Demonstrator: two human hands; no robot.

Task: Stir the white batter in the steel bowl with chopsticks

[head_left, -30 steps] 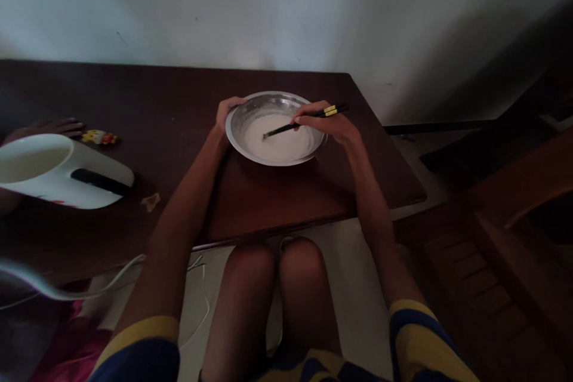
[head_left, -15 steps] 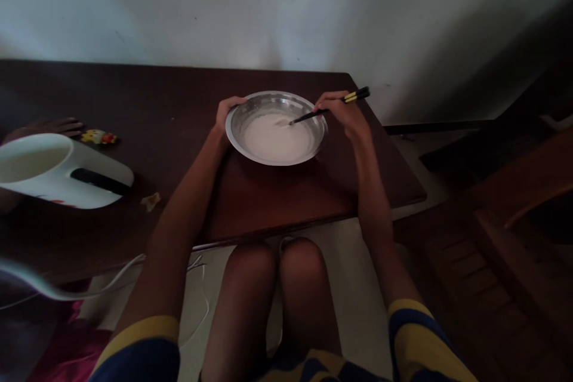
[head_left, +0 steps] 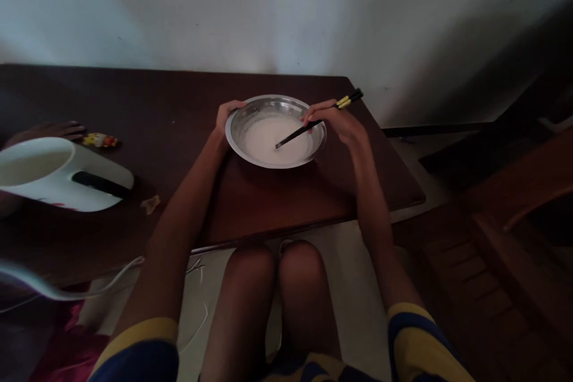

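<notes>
The right hand's fingers (head_left: 317,114) pinch black chopsticks with yellow bands (head_left: 299,132), tips in pale liquid (head_left: 273,140); the left hand's fingers (head_left: 235,105) grip the round silver metal bowl (head_left: 255,162) on the dark brown desk (head_left: 277,209).

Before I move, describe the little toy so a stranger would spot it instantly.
On the dark table, find the big white jug left of the metal bowl. The toy lies beyond it, by another person's hand. It is small, yellow, white and red, unlike the pale scrap nearer you.
</notes>
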